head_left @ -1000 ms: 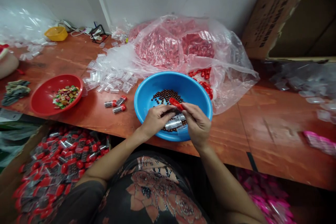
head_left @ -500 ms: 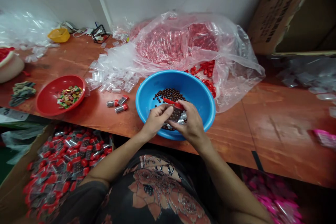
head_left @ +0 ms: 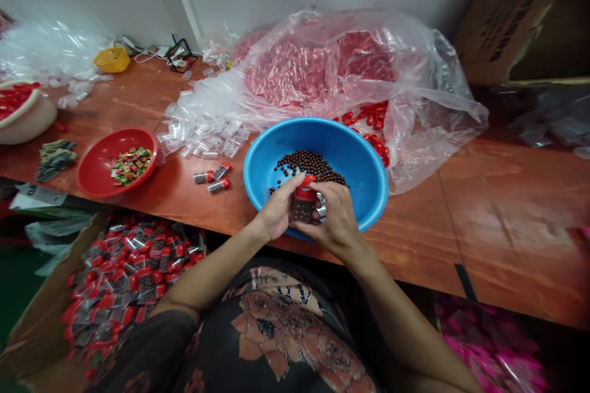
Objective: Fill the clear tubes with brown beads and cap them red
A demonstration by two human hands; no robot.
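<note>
Over the front of the blue bowl (head_left: 369, 196), both hands hold one clear jar (head_left: 303, 209) of brown balls, upright, with a red cap (head_left: 306, 181) at its top. My left hand (head_left: 277, 212) grips the jar's left side, its thumb up at the cap. From the right, my right hand (head_left: 335, 215) wraps the jar, fingers at the cap. A small clear and silvery piece shows by its fingers; I cannot make out what it is. Brown balls (head_left: 313, 163) lie in the bowl beyond the hands.
Three filled jars (head_left: 218, 185) lie left of the bowl. Farther left stands a red bowl (head_left: 87, 169) of wrapped sweets. Behind are clear empty containers (head_left: 203, 135) and a large plastic bag (head_left: 295, 73) of red pieces. A box of filled jars (head_left: 138, 276) sits below the table's left edge.
The jar, tilted before with the red cap's flap raised, now stands upright with the cap on its top. My left thumb has moved up to the cap. The view has shifted slightly.
</note>
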